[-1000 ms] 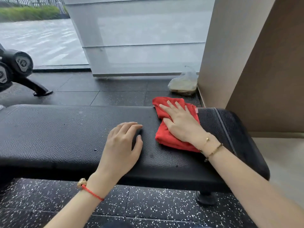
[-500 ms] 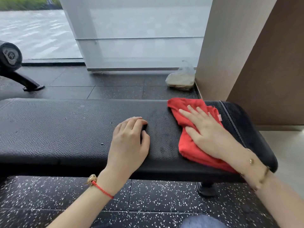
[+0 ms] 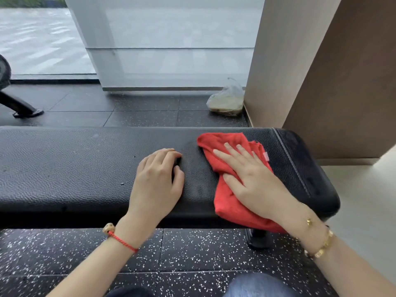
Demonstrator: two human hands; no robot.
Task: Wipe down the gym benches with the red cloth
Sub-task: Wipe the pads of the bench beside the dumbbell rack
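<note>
A long black padded gym bench (image 3: 70, 168) runs across the view from the left edge to its rounded right end. A crumpled red cloth (image 3: 222, 200) lies on the bench near that right end, draped a little over the front edge. My right hand (image 3: 250, 179) presses flat on the cloth with the fingers straight and spread. Just left of the cloth, my left hand (image 3: 158, 183) rests on the bare bench top with its fingers loosely curled and nothing in it.
A clear plastic bag (image 3: 227, 99) sits on the speckled black floor by the beige wall (image 3: 289, 61) behind the bench. A black machine foot (image 3: 23, 110) stands at the far left. The bench's leg (image 3: 257, 239) shows below its right end. Glass panels line the back.
My right hand has slid the red cloth rightward along the bench toward its end, then slightly back left. The left hand has stayed in place on the bench.
</note>
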